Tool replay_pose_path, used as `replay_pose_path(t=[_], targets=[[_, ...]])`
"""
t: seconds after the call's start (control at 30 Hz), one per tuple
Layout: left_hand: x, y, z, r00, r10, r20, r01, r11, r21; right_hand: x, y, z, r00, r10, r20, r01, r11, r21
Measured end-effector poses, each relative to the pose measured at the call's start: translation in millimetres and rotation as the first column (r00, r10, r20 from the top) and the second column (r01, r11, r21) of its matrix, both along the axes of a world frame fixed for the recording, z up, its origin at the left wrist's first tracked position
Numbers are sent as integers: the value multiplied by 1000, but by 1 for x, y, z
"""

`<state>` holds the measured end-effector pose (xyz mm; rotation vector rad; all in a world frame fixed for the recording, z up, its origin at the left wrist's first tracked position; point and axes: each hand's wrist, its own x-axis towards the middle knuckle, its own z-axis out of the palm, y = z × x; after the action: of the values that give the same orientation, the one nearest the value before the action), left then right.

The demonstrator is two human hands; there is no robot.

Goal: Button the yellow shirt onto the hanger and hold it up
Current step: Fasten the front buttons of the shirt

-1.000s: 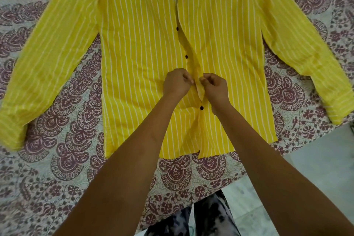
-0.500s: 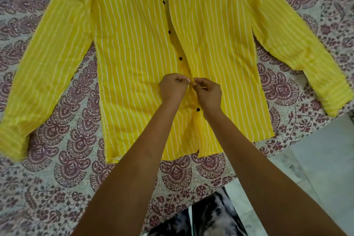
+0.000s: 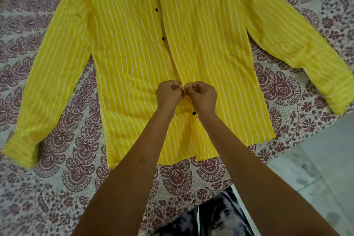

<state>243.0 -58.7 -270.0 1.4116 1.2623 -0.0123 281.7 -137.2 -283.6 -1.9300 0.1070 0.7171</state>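
Note:
The yellow shirt (image 3: 130, 59) with thin white stripes lies flat, front up, sleeves spread to both sides. Small dark buttons run down its front opening; one button (image 3: 194, 113) sits just below my right wrist. My left hand (image 3: 169, 93) and my right hand (image 3: 202, 95) are both clenched on the placket edges at the lower middle of the front, knuckles almost touching. The upper part of the front stands slightly apart. The collar is cut off by the top edge, and no hanger is visible.
The shirt rests on a bed cover (image 3: 57, 168) with a maroon paisley print. The bed's edge runs diagonally at the lower right, beside pale floor tiles (image 3: 325, 168). My legs in dark patterned trousers (image 3: 216, 216) stand against that edge.
The view has shifted so the shirt sits lower and further left in frame. Both hands stay pinched together at the same spot on the placket, now curled tighter.

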Motion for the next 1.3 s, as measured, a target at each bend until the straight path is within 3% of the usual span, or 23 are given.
replay_pose_path(t=[0.17,0.4,0.63,0.73,1.0,1.07,1.13,1.23,1.3], targets=[[1,-6,-5,993,120,11,-119,991,-66,-2,1,-8,993,29,114,-21,997,-73],[2,-6,-16,987,159,20,-157,984,-89,-6,-1,-10,986,34,163,-24,998,-63],[2,-2,-20,992,119,34,-114,986,-125,-7,-2,-12,984,20,177,-12,999,-50],[-2,0,-23,994,102,46,-94,986,-137,-6,-1,-10,994,-20,111,25,999,-43],[-14,-3,-30,986,30,161,-41,997,65,9,-3,-3,969,-7,-248,21,998,56],[-16,-2,-29,981,-57,187,29,988,153,16,-5,2,925,25,-380,23,992,121],[-17,0,-29,958,-231,168,159,920,359,22,-6,6,869,78,-489,6,986,168],[-18,3,-28,916,-390,93,278,786,552,26,-6,8,836,110,-537,-24,986,164],[-20,9,-30,939,-333,80,253,832,494,27,-6,4,888,68,-454,-21,994,107]])
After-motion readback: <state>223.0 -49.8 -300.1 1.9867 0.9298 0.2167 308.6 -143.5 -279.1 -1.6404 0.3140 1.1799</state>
